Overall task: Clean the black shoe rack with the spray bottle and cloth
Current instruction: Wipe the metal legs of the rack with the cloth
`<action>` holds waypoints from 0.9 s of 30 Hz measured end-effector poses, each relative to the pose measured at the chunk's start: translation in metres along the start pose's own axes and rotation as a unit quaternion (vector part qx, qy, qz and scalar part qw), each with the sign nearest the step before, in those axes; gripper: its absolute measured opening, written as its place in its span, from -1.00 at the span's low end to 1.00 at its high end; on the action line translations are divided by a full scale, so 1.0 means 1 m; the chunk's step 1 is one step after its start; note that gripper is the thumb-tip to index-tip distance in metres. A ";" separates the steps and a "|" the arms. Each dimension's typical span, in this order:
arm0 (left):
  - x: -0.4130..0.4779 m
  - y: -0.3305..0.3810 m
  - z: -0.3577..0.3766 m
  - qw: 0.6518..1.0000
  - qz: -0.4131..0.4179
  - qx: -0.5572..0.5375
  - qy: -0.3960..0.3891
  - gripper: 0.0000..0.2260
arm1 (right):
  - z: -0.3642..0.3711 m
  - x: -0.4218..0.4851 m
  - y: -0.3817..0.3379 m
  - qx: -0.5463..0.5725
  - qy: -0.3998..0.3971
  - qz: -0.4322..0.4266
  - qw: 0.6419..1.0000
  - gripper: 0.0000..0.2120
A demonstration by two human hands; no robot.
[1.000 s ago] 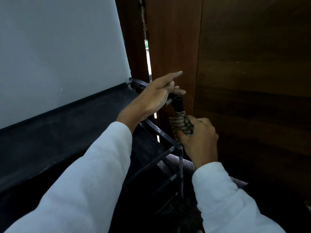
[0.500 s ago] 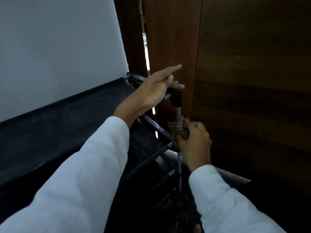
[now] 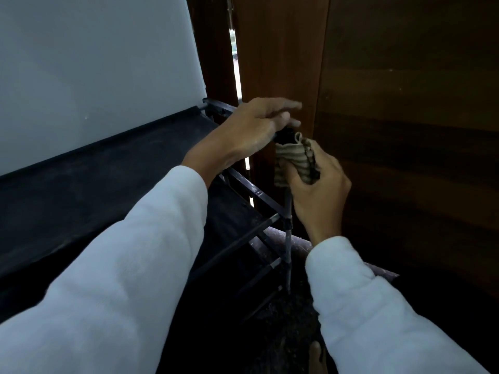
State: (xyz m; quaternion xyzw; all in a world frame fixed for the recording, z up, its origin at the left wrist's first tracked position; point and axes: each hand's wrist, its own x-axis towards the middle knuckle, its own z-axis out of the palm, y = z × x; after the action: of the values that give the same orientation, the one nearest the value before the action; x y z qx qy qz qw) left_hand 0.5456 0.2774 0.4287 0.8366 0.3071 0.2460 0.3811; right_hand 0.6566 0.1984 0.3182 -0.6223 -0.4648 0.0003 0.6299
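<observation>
At near corner of black shoe rack (image 3: 108,174): right hand (image 3: 320,193), fingers curled round striped cloth (image 3: 293,157) wrapping the upright post (image 3: 288,209). Left hand (image 3: 248,133) rests on the rack's top, fingers straight, close together.

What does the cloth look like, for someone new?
Start at the wooden door on the right; the black shoe rack stands beside it. At the top of the rack's near corner post, the right hand grips the cloth: beige with dark stripes, the only patterned thing among dark bars.

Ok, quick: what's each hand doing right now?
Left hand: open, resting on the black metal shoe rack at its top corner.
Right hand: closed, gripping the beige striped cloth around the rack's upright post.
</observation>
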 end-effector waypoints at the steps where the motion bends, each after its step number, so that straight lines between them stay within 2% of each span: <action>1: -0.001 0.000 0.000 1.000 0.005 0.029 -0.003 -0.71 | -0.002 0.000 0.004 -0.002 -0.025 0.007 1.000 -0.59; 3: -0.001 0.000 0.001 0.998 0.017 0.066 -0.004 -0.76 | -0.006 0.001 0.015 -0.020 -0.103 0.028 0.994 -0.56; 5: -0.002 0.000 0.001 0.997 0.022 0.076 -0.001 -0.78 | -0.009 0.001 0.026 -0.035 -0.212 0.078 0.974 -0.55; 7: -0.002 -0.001 0.002 0.995 0.031 0.095 0.007 -0.78 | -0.009 -0.003 0.034 -0.043 -0.275 0.111 0.954 -0.62; 11: -0.001 -0.001 0.004 0.988 0.058 0.143 0.023 -0.78 | -0.005 -0.012 0.041 -0.058 -0.265 0.081 0.959 -0.71; 14: -0.001 0.000 0.003 0.987 0.059 0.148 0.027 -0.77 | -0.005 -0.010 0.043 -0.028 -0.258 0.072 0.963 -0.77; 19: -0.002 -0.001 0.004 0.989 0.054 0.137 0.026 -0.78 | -0.014 0.011 0.024 0.082 -0.225 0.059 0.969 -0.61; 21: -0.002 0.000 0.004 0.988 0.058 0.139 0.030 -0.78 | -0.017 0.024 0.015 0.125 -0.208 0.031 0.970 -0.62; 27: -0.001 -0.001 0.004 0.987 0.060 0.146 0.031 -0.78 | -0.013 0.023 0.019 0.044 -0.194 -0.010 0.980 -0.65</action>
State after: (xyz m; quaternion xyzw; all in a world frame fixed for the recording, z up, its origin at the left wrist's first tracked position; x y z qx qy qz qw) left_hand 0.5471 0.2755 0.4259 0.8921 0.3008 0.2469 0.2297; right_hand 0.6883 0.2056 0.3189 -0.5771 -0.5839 0.1349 0.5548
